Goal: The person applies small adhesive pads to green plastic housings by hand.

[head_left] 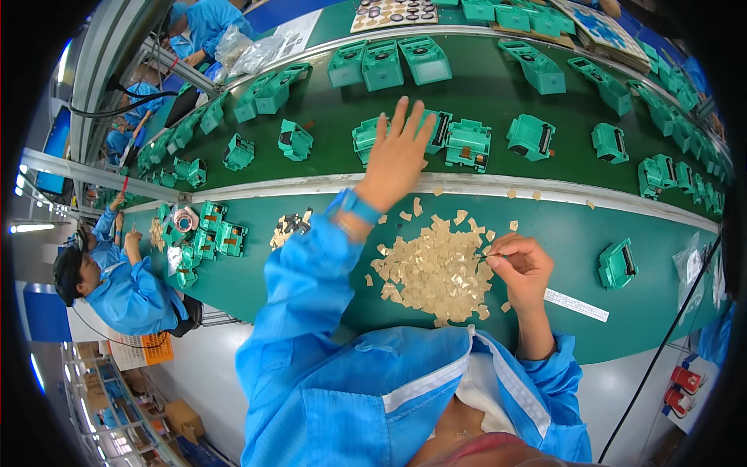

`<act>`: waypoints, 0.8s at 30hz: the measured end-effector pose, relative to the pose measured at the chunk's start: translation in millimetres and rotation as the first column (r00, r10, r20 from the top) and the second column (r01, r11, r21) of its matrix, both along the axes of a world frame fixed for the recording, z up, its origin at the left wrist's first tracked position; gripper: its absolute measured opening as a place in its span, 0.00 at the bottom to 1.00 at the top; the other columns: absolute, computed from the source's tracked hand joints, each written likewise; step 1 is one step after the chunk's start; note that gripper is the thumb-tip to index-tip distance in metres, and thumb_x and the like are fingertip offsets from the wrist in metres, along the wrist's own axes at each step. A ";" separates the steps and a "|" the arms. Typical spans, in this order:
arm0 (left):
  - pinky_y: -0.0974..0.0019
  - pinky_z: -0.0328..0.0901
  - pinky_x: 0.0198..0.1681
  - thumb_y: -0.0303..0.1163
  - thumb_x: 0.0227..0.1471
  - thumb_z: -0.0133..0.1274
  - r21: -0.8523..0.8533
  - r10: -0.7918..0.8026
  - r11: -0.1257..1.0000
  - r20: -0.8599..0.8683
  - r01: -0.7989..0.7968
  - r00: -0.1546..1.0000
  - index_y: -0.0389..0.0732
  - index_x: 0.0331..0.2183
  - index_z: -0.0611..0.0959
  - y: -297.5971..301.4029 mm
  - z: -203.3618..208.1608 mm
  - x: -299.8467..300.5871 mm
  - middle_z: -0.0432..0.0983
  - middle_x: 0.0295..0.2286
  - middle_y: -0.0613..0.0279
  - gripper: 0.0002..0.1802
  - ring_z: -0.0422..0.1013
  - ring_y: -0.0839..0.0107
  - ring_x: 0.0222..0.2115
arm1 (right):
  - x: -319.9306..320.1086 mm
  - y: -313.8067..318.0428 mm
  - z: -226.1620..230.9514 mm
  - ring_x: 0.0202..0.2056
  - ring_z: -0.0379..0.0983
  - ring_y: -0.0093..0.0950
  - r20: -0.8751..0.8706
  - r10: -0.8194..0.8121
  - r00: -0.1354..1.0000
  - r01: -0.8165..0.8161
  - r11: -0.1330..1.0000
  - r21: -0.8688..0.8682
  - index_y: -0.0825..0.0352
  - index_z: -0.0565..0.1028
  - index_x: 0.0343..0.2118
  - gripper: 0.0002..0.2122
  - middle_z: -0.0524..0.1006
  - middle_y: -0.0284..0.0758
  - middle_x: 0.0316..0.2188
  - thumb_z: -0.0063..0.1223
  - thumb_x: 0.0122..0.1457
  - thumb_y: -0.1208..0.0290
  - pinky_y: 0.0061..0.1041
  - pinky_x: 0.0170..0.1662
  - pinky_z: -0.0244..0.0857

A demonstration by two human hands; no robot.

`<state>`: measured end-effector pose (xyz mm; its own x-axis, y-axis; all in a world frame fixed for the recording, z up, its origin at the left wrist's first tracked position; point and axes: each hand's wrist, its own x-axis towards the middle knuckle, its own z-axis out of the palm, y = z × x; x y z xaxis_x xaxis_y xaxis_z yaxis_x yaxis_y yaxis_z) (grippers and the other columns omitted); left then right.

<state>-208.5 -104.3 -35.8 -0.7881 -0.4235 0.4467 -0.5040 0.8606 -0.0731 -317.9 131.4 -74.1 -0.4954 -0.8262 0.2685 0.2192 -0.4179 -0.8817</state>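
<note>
- Two bare hands, folks: left hand (pixel 395 159), right hand (pixel 521 268)!
- One heap of small glossy beige pieces (pixel 432 268), beyond counting!
- One long white paper strip (pixel 576 305)!
- One boxy green plastic housing (pixel 617 265) near that strip!

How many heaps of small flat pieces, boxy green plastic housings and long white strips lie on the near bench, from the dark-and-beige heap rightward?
Heaps: 2 (large beige heap; small dark-and-beige heap)
Boxy green plastic housing: 1
Long white strip: 1
Total: 4
</note>
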 end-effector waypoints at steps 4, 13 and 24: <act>0.49 0.54 0.55 0.28 0.41 0.57 0.262 -0.113 0.961 0.076 0.090 0.991 0.38 0.36 0.77 -37.3 -25.4 -0.5 0.69 0.43 0.55 0.15 0.63 0.55 0.49 | 0.1 -1.2 -2.6 0.31 0.71 0.25 0.052 -0.017 0.999 0.018 1.000 -0.007 0.72 0.72 0.33 0.11 0.75 0.38 0.26 0.56 0.45 0.89 0.23 0.35 0.65; 0.44 0.63 0.50 0.36 0.59 0.38 0.328 0.554 -0.472 -0.612 0.818 0.565 0.32 0.52 0.62 77.2 49.8 58.3 0.64 0.49 0.47 0.23 0.65 0.53 0.48 | -11.4 7.6 1.0 0.31 0.69 0.18 0.164 -0.171 0.972 0.130 0.963 0.237 0.71 0.73 0.33 0.07 0.74 0.31 0.29 0.56 0.50 0.82 0.17 0.36 0.63; 0.47 0.62 0.50 0.32 0.57 0.42 0.358 0.661 -0.449 -0.484 0.819 0.574 0.31 0.52 0.61 116.8 37.2 76.0 0.64 0.49 0.46 0.24 0.65 0.53 0.49 | 4.6 -0.5 89.4 0.32 0.69 0.18 0.265 -0.006 0.964 -0.045 0.982 0.186 0.72 0.72 0.35 0.11 0.74 0.32 0.30 0.57 0.47 0.85 0.17 0.38 0.65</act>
<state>-132.5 12.5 1.4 -0.7903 -0.5994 -0.1270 0.4141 -0.6752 0.6104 -313.3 130.8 15.4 -0.5107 -0.8592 -0.0311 0.4605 -0.2429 -0.8538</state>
